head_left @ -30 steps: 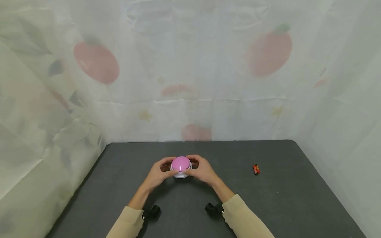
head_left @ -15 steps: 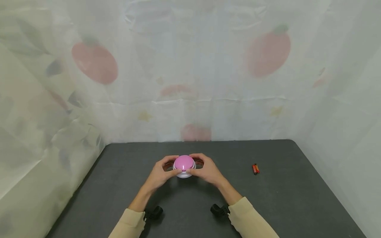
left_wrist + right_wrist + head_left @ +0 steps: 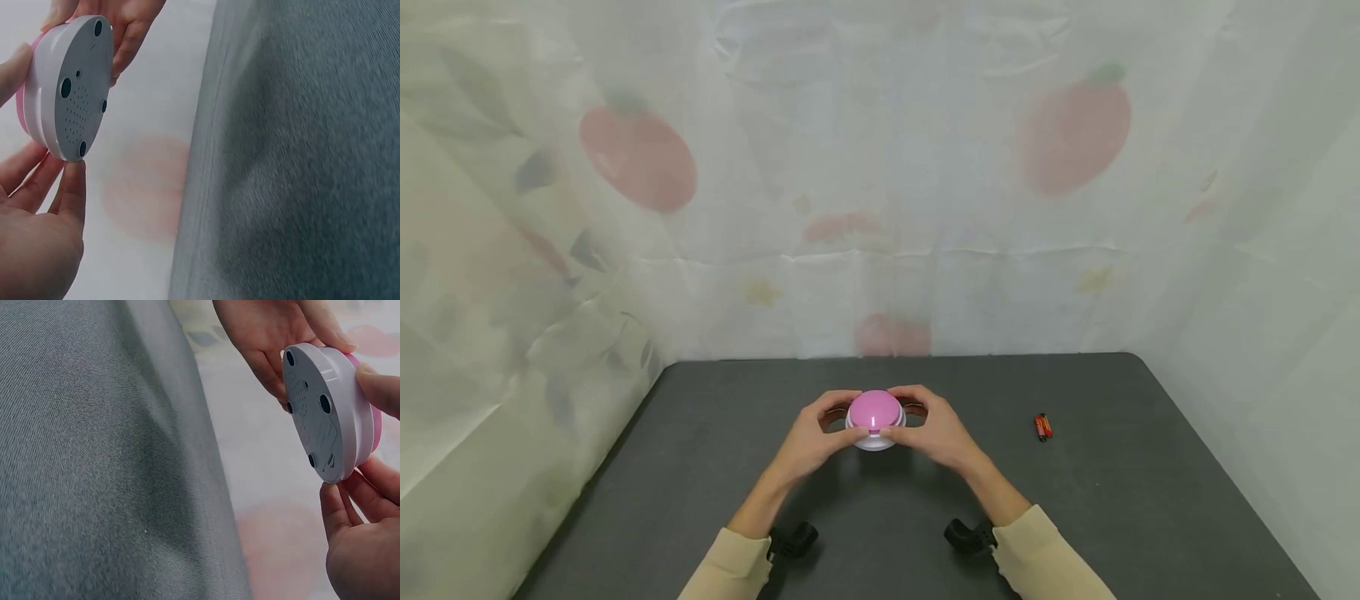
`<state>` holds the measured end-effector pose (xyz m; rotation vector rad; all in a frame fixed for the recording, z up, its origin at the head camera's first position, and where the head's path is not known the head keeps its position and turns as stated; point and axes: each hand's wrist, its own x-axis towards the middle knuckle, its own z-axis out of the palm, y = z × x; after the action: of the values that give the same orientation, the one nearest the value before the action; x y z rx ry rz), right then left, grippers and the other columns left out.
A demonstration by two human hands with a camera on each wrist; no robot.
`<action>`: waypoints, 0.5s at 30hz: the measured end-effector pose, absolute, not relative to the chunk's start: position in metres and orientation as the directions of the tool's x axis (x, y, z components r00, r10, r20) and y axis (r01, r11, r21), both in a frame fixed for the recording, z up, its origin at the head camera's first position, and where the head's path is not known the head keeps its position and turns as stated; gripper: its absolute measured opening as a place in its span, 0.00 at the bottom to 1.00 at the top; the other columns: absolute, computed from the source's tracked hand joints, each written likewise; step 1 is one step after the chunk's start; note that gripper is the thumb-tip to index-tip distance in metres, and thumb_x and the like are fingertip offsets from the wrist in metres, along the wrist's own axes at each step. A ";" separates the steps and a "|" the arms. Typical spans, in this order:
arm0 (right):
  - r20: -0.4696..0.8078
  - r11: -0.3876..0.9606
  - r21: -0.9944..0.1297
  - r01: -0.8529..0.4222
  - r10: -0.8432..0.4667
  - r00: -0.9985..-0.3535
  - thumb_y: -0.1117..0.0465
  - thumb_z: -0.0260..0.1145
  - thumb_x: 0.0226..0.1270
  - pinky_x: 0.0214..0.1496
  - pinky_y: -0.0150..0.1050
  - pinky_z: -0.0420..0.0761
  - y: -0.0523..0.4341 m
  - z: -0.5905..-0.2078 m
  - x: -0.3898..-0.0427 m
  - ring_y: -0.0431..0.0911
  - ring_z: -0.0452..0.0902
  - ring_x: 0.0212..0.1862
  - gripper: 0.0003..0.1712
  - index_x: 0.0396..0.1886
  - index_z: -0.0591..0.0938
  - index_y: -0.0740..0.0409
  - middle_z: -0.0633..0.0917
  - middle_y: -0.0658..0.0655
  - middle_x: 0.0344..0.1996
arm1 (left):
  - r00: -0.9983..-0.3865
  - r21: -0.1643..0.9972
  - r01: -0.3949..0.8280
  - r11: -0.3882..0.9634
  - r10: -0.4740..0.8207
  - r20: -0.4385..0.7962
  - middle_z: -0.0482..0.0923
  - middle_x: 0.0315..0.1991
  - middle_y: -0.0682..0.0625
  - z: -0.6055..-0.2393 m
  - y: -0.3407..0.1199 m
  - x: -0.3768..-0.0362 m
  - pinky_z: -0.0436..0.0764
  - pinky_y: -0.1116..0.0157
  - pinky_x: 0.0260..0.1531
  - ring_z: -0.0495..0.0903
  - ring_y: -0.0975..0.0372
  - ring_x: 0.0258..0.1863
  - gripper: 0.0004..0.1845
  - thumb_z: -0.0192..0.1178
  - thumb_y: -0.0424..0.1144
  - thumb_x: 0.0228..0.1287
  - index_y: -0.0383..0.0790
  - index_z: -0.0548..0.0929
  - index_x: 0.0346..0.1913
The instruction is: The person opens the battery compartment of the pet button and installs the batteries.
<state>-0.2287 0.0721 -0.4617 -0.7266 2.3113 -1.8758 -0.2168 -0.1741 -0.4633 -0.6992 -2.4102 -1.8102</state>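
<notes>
The round device with a pink domed top and white plastic base [image 3: 876, 419] was held clear of the dark grey surface [image 3: 1112, 517], between both hands, over the middle of it. The left hand [image 3: 811, 437] gripped its left rim with thumb on the near side and fingers curled round the far side; the right hand [image 3: 938, 432] did the same on the right rim. The wrist views showed the white underside [image 3: 74, 87], with its dark feet and a patch of small holes, turned away from the palms and resting only on fingertips [image 3: 340, 509].

The hold looked light, by the rim alone, so the smooth dome could probably slip if either hand eased off or twisted against the other; it would likely drop to the surface below. Pressing on the dome with the thumbs might also trip whatever it switches, though that cannot be told from here.

Both forearms, in beige sleeves [image 3: 1045, 554], came in from the near edge and converged, wrists raised and bent inward. A small red and black cylinder, perhaps batteries [image 3: 1043, 427], lay well apart to the right, untouched.
</notes>
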 end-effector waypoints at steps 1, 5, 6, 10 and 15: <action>0.233 0.139 -0.940 -0.311 -0.405 -0.884 0.61 0.78 0.60 0.61 0.57 0.75 0.074 -0.461 -0.228 0.54 0.76 0.59 0.33 0.65 0.77 0.58 0.79 0.58 0.60 | -0.897 0.900 0.379 0.216 0.325 0.300 0.78 0.60 0.49 -0.462 -0.172 -0.216 0.73 0.52 0.62 0.77 0.54 0.58 0.27 0.73 0.35 0.62 0.45 0.79 0.65; 0.250 0.137 -0.934 -0.329 -0.404 -0.880 0.59 0.78 0.61 0.61 0.58 0.75 0.081 -0.456 -0.224 0.54 0.76 0.58 0.32 0.64 0.78 0.58 0.80 0.57 0.59 | -0.897 0.898 0.378 0.225 0.327 0.296 0.78 0.59 0.50 -0.457 -0.165 -0.214 0.71 0.46 0.62 0.77 0.54 0.58 0.28 0.73 0.37 0.62 0.47 0.79 0.65; 0.252 0.137 -0.934 -0.331 -0.405 -0.879 0.59 0.78 0.61 0.61 0.59 0.74 0.083 -0.456 -0.224 0.54 0.76 0.58 0.32 0.64 0.78 0.57 0.80 0.57 0.59 | -0.897 0.897 0.379 0.225 0.329 0.297 0.78 0.59 0.50 -0.456 -0.164 -0.213 0.71 0.45 0.62 0.77 0.54 0.58 0.28 0.74 0.37 0.62 0.46 0.79 0.65; 0.265 0.142 -0.928 -0.346 -0.403 -0.876 0.59 0.78 0.61 0.63 0.58 0.73 0.089 -0.451 -0.219 0.53 0.76 0.59 0.32 0.64 0.78 0.57 0.80 0.57 0.59 | -0.890 0.891 0.393 0.228 0.336 0.307 0.78 0.58 0.50 -0.452 -0.157 -0.211 0.73 0.47 0.61 0.77 0.55 0.57 0.28 0.74 0.37 0.62 0.46 0.79 0.64; 0.284 0.154 -0.916 -0.370 -0.401 -0.871 0.59 0.78 0.61 0.63 0.55 0.74 0.097 -0.446 -0.215 0.51 0.77 0.59 0.32 0.64 0.78 0.56 0.81 0.55 0.59 | -0.883 0.884 0.409 0.225 0.343 0.321 0.78 0.58 0.48 -0.444 -0.149 -0.207 0.74 0.51 0.60 0.77 0.54 0.57 0.28 0.73 0.34 0.61 0.43 0.79 0.64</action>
<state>-0.2151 0.0968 -0.4463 -0.7908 2.3667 -1.8660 -0.2073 -0.1491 -0.4437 -0.7418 -2.4134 -1.7714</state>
